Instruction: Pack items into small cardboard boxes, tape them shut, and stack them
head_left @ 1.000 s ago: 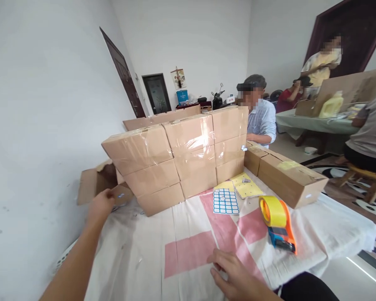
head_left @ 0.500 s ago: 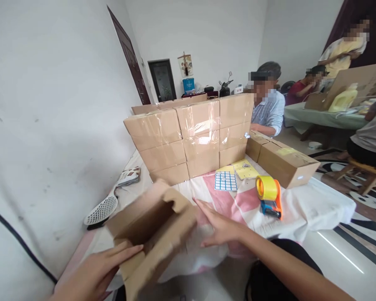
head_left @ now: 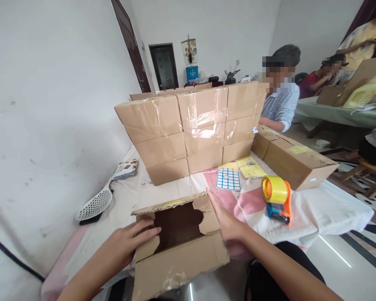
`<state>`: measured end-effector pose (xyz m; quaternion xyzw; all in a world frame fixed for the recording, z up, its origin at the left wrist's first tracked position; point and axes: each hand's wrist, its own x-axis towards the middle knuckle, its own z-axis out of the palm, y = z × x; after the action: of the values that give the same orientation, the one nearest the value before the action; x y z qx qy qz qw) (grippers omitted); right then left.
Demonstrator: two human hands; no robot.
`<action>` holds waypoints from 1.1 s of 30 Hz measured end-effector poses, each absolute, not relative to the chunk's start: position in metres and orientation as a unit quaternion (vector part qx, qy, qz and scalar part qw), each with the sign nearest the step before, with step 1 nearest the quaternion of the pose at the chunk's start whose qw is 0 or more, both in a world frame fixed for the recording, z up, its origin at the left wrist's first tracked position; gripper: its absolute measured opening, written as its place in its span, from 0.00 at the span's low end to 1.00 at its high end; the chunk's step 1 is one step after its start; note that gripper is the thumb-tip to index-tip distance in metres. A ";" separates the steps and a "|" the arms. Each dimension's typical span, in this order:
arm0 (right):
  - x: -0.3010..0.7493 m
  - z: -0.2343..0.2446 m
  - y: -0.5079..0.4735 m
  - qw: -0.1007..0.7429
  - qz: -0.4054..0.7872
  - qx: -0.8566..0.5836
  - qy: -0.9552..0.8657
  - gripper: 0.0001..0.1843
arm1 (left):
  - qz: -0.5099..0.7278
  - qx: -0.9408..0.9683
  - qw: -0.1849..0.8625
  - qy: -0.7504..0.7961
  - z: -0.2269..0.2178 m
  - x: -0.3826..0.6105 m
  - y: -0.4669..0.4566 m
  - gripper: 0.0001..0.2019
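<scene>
An open cardboard box (head_left: 178, 244) with torn flaps lies at the near edge of the table, its opening facing me. My left hand (head_left: 127, 242) rests flat against its left side, fingers stretched over the left flap. On the box's right side my right hand (head_left: 226, 220) presses flat, fingers extended along the right flap. Neither hand closes round anything.
A wall of taped cartons (head_left: 194, 127) stands behind, with two more cartons (head_left: 296, 161) at right. A tape dispenser (head_left: 277, 198), blue label sheet (head_left: 228, 179) and yellow sheets (head_left: 250, 167) lie on the cloth. White scoop (head_left: 95, 205) at left. Other people sit at the back right.
The box was pulled from the far left to the near edge and set down facing me. Both hands moved onto its sides.
</scene>
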<state>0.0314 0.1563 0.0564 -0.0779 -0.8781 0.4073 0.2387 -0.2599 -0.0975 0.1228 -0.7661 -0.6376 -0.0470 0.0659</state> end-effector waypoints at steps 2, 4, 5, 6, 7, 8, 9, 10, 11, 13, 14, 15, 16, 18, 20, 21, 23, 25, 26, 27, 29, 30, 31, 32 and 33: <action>0.033 0.057 0.160 0.221 0.413 -0.071 -0.881 0.75 | -0.020 -0.771 0.025 -0.637 0.128 -0.258 -0.088 0.32; 0.033 0.061 0.161 0.203 0.424 -0.080 -0.879 0.75 | 0.009 -0.768 -0.002 -0.641 0.134 -0.258 -0.081 0.27; 0.032 0.062 0.160 0.197 0.428 -0.087 -0.877 0.74 | 0.017 -0.764 -0.006 -0.645 0.135 -0.259 -0.079 0.25; 0.032 0.064 0.160 0.194 0.431 -0.094 -0.876 0.74 | 0.017 -0.760 -0.004 -0.649 0.135 -0.260 -0.078 0.24; 0.031 0.066 0.159 0.196 0.431 -0.100 -0.875 0.74 | 0.011 -0.758 0.006 -0.653 0.135 -0.260 -0.078 0.22; 0.031 0.068 0.158 0.198 0.429 -0.106 -0.875 0.73 | -0.005 -0.757 0.025 -0.653 0.133 -0.261 -0.079 0.20; 0.030 0.069 0.157 0.202 0.427 -0.109 -0.875 0.73 | -0.029 -0.760 0.050 -0.647 0.129 -0.262 -0.080 0.17; 0.030 0.070 0.156 0.204 0.423 -0.109 -0.876 0.74 | -0.060 -0.765 0.077 -0.637 0.125 -0.263 -0.082 0.15; 0.030 0.070 0.155 0.205 0.418 -0.108 -0.878 0.74 | -0.094 -0.768 0.102 -0.625 0.121 -0.263 -0.084 0.13; 0.029 0.070 0.154 0.210 0.410 -0.101 -0.882 0.74 | -0.155 -0.768 0.131 -0.608 0.109 -0.264 -0.088 0.11; 0.028 0.070 0.153 0.213 0.407 -0.096 -0.883 0.74 | -0.178 -0.761 0.138 -0.608 0.103 -0.264 -0.090 0.10; 0.028 0.069 0.153 0.218 0.405 -0.093 -0.883 0.74 | -0.200 -0.745 0.148 -0.619 0.096 -0.265 -0.091 0.10; 0.027 0.068 0.152 0.223 0.407 -0.091 -0.881 0.74 | -0.225 -0.716 0.165 -0.640 0.090 -0.267 -0.091 0.08; 0.025 0.065 0.152 0.234 0.417 -0.097 -0.873 0.73 | -0.265 -0.635 0.187 -0.701 0.077 -0.269 -0.091 0.08; 0.023 0.063 0.152 0.244 0.431 -0.103 -0.863 0.74 | -0.285 -0.552 0.151 -0.769 0.066 -0.269 -0.091 0.16; 0.023 0.063 0.152 0.249 0.436 -0.105 -0.859 0.75 | -0.290 -0.526 0.119 -0.791 0.062 -0.268 -0.092 0.21; 0.023 0.062 0.153 0.251 0.439 -0.103 -0.856 0.76 | -0.319 -0.504 0.081 -0.799 0.055 -0.266 -0.096 0.28; 0.024 0.062 0.153 0.248 0.439 -0.102 -0.857 0.75 | -0.376 -0.499 0.101 -0.774 0.053 -0.265 -0.101 0.34; 0.025 0.061 0.152 0.249 0.438 -0.102 -0.858 0.74 | -0.404 -0.494 0.108 -0.762 0.053 -0.267 -0.102 0.36; 0.025 0.060 0.152 0.250 0.438 -0.103 -0.857 0.73 | -0.431 -0.481 0.103 -0.756 0.055 -0.271 -0.102 0.37; 0.026 0.057 0.151 0.253 0.440 -0.109 -0.855 0.73 | -0.490 -0.417 0.065 -0.762 0.061 -0.288 -0.094 0.40; 0.026 0.055 0.150 0.253 0.443 -0.113 -0.853 0.73 | -0.520 -0.365 0.037 -0.771 0.066 -0.300 -0.086 0.40; 0.026 0.053 0.150 0.253 0.446 -0.117 -0.851 0.73 | -0.547 -0.307 0.010 -0.778 0.071 -0.314 -0.075 0.41; 0.026 0.051 0.149 0.253 0.450 -0.121 -0.848 0.74 | -0.571 -0.245 -0.015 -0.783 0.077 -0.330 -0.062 0.41; 0.025 0.049 0.148 0.254 0.454 -0.124 -0.845 0.74 | -0.582 -0.202 -0.036 -0.787 0.082 -0.347 -0.046 0.42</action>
<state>0.0248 0.1480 0.0489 -0.1241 -0.8450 0.4541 0.2537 -0.3472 -0.0463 0.0819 -0.2023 -0.7866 -0.5822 -0.0364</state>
